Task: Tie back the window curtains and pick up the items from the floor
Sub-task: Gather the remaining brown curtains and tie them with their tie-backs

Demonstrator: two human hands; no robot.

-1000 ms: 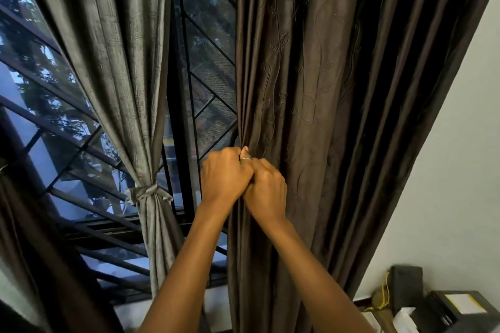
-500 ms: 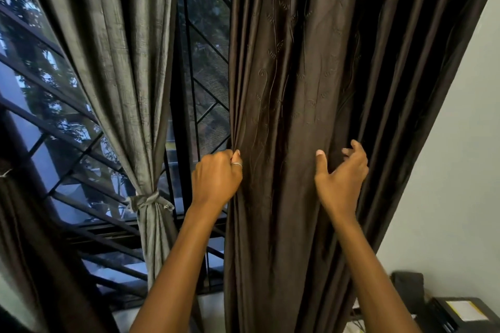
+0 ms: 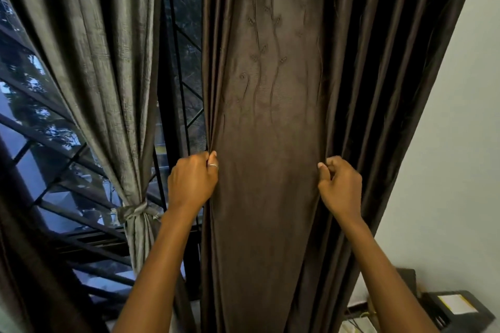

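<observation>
A dark brown curtain (image 3: 270, 116) with a stitched vine pattern hangs in front of me, its middle panel stretched flat. My left hand (image 3: 192, 181), wearing a ring, grips its left edge. My right hand (image 3: 341, 186) pinches a fold further right at the same height. To the left hangs a grey curtain (image 3: 108, 62), gathered and knotted with a grey tie-back (image 3: 135, 212). No floor items are in view.
A window with a black metal grille (image 3: 186, 105) lies behind the curtains. A pale wall (image 3: 446, 170) stands to the right. A black device with a white label (image 3: 454, 308) and some cables sit at the bottom right corner.
My hands were together on the brown curtain's left edge. The right hand has moved right and closed on a fold, spreading the panel flat between both hands.
</observation>
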